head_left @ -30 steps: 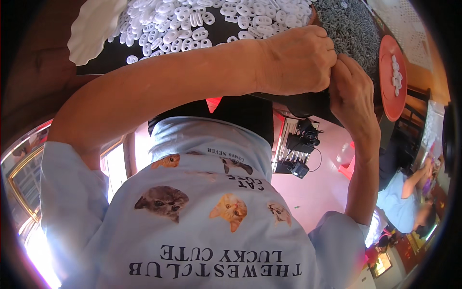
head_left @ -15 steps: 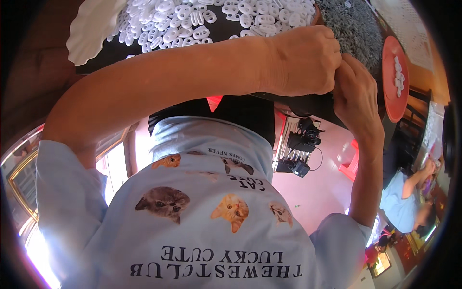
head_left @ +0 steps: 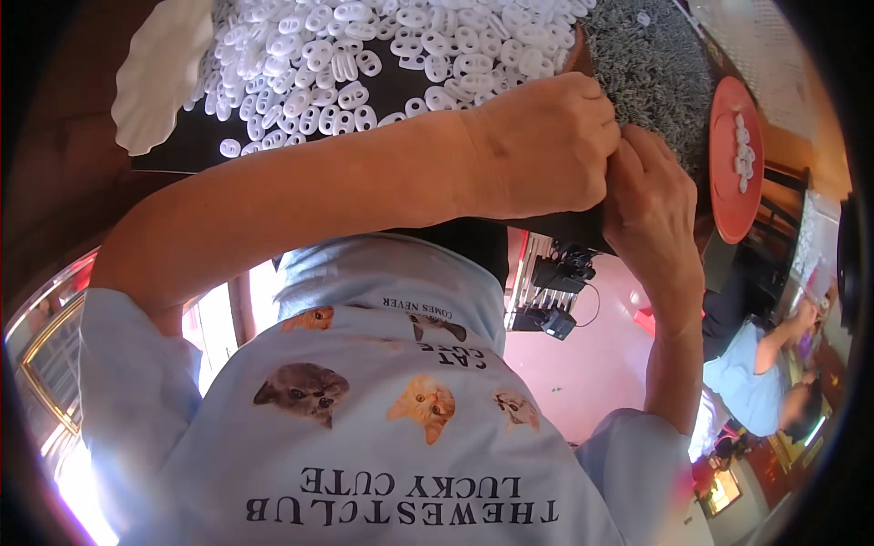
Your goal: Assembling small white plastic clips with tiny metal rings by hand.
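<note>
My left hand (head_left: pixel 551 150) is closed, with its back upward and its fingers curled under toward my right hand. Pressed against it, fingertips to fingertips, is my right hand (head_left: pixel 651 187), also closed in a pinch. Whatever lies between the fingers is hidden behind the left hand's knuckles. Just beyond my left arm spreads a large pile of white oval plastic pieces with two holes each (head_left: pixel 350 68). Beyond both hands, to the right, lies a heap of small grey pieces (head_left: pixel 646 77), too fine to tell apart.
A red plate (head_left: pixel 724 214) with several white pieces stands at the right. At the far left is a white wavy-edged dish (head_left: pixel 155 82). Black power adapters (head_left: pixel 557 323) hang on a rack below the table edge. Another person (head_left: pixel 751 378) sits farther right.
The table, the pile and both hands sit slightly lower and more to the left in the picture. My hands stay closed together in much the same pose.
</note>
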Motion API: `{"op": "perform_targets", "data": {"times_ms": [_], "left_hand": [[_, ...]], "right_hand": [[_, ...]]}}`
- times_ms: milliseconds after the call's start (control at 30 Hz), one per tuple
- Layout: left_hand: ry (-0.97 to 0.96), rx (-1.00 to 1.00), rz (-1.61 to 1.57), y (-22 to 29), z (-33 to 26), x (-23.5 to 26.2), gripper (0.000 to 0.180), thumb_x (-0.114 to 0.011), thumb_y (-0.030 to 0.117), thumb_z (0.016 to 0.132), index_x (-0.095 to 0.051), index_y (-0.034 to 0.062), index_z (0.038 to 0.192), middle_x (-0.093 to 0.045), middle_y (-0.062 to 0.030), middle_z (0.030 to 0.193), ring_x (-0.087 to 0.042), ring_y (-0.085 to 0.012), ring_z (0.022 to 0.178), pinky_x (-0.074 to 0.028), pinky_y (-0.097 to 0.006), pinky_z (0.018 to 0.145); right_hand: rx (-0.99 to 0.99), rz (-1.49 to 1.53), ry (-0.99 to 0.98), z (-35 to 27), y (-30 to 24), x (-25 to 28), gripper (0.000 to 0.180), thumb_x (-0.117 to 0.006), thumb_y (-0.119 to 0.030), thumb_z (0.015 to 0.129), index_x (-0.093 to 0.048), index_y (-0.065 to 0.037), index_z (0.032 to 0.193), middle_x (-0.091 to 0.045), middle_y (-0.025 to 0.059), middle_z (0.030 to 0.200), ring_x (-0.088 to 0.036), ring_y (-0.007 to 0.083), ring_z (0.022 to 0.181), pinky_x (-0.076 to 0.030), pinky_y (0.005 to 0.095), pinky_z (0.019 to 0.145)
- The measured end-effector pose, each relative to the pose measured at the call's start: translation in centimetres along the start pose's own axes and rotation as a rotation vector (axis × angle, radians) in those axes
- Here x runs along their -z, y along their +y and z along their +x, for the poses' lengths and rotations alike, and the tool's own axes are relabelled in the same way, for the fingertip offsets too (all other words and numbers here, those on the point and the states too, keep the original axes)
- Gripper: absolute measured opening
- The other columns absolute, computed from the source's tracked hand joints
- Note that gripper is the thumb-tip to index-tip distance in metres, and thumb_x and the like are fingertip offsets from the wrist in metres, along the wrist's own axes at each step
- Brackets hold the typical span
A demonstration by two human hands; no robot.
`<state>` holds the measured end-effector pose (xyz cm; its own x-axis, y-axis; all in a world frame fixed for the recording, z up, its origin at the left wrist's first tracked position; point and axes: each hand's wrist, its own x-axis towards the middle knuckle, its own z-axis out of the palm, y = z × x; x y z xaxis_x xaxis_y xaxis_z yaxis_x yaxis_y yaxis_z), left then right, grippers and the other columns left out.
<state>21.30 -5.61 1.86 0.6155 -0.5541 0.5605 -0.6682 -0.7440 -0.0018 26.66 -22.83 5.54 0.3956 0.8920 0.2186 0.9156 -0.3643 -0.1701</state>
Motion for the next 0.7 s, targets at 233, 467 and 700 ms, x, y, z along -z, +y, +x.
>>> {"op": "perform_targets", "data": {"times_ms": [233,467,700], "left_hand": [[-0.097,0.163,-0.207,-1.3,0.9,3.0,0.010,-0.064,0.012,0.068,-0.064,0.0053,0.075,-0.054,-0.0041,0.074,-0.058,-0.0247,0.077,-0.049,-0.032,0.070],[-0.122,0.875,-1.165,-1.3,1.7,4.3,0.021,-0.059,0.019,0.092,-0.065,0.0007,0.099,-0.065,-0.0010,0.078,-0.062,-0.0125,0.072,-0.049,-0.028,0.064],[-0.113,0.940,-1.354,0.4,2.2,4.7,0.020,-0.057,0.020,0.095,-0.064,0.0015,0.096,-0.062,-0.0011,0.076,-0.057,-0.0065,0.065,-0.046,-0.021,0.060]], "right_hand": [[-0.110,0.178,0.038,0.0,-0.1,2.4,0.012,-0.062,0.003,0.078,-0.055,-0.001,0.087,-0.054,0.0116,0.079,-0.056,0.0304,0.068,-0.045,0.0366,0.058],[-0.404,0.706,0.020,-0.3,-0.2,4.4,0.008,-0.056,-0.007,0.095,-0.057,0.000,0.093,-0.047,-0.0002,0.072,-0.040,0.0070,0.064,-0.034,0.0222,0.056],[-0.495,0.917,0.040,-0.6,-0.7,4.8,0.013,-0.055,-0.012,0.097,-0.058,0.000,0.092,-0.045,-0.0062,0.072,-0.036,0.0021,0.066,-0.030,0.0191,0.056]]}}
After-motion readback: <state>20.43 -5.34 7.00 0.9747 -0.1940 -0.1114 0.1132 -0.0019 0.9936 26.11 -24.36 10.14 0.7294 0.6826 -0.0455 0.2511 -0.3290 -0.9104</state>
